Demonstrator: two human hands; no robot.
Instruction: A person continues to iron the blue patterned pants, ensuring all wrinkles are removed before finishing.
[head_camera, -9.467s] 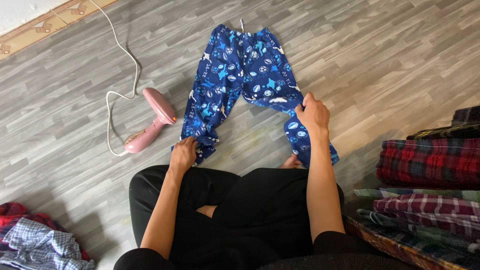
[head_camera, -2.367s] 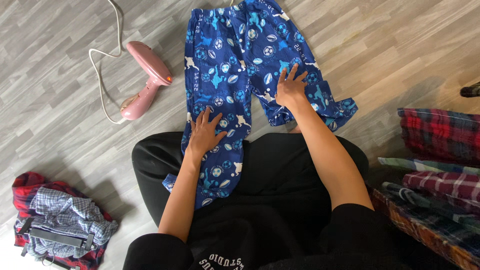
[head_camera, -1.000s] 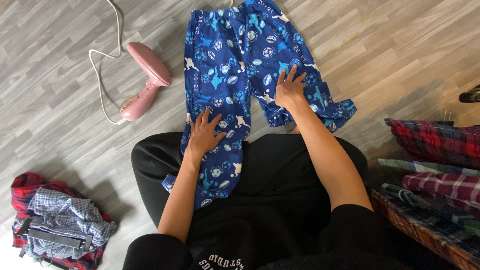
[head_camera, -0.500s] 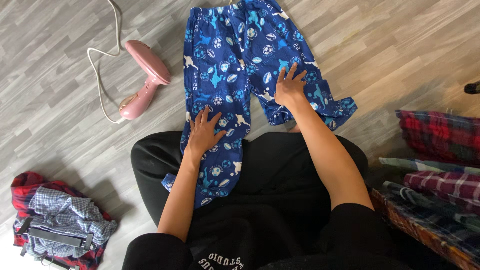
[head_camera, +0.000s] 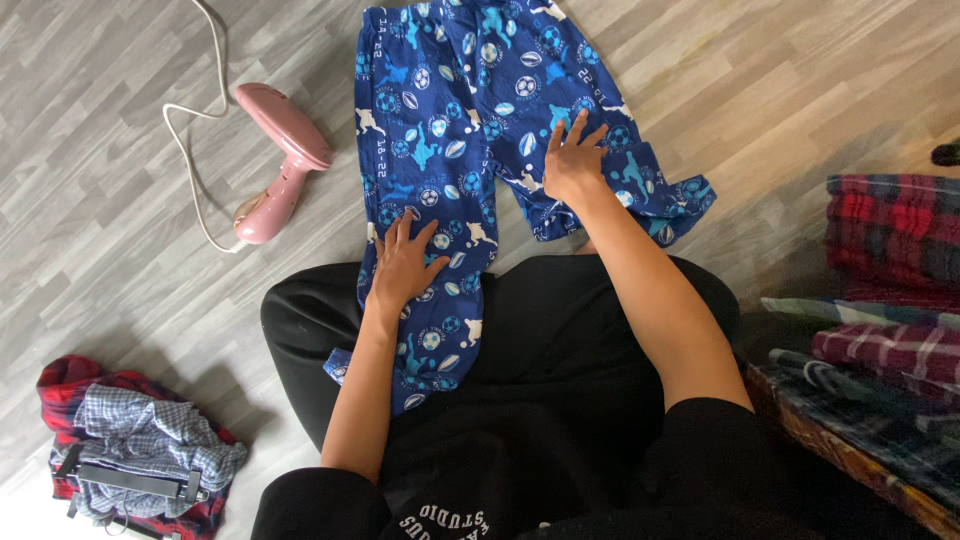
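On the floor at 12 o'clock, blue trousers (head_camera: 450, 130) lie spread. Left hand (head_camera: 402, 268) and right hand (head_camera: 572, 165) press flat, fingers splayed, gripping nothing. Risk: the leg draped over the lap may bunch.

One pair of blue patterned trousers (head_camera: 450, 130) lay on the floor, with two trouser legs visible. Two hands rested on the fabric: one left hand (head_camera: 402, 268) and one right hand (head_camera: 572, 162). One pink handheld steamer (head_camera: 275, 165) was present, with one white cord (head_camera: 195, 150). One crumpled heap of clothes (head_camera: 130, 455) lay at lower left. One stack of folded plaid garments (head_camera: 885, 290) stood at right; its count was unclear.
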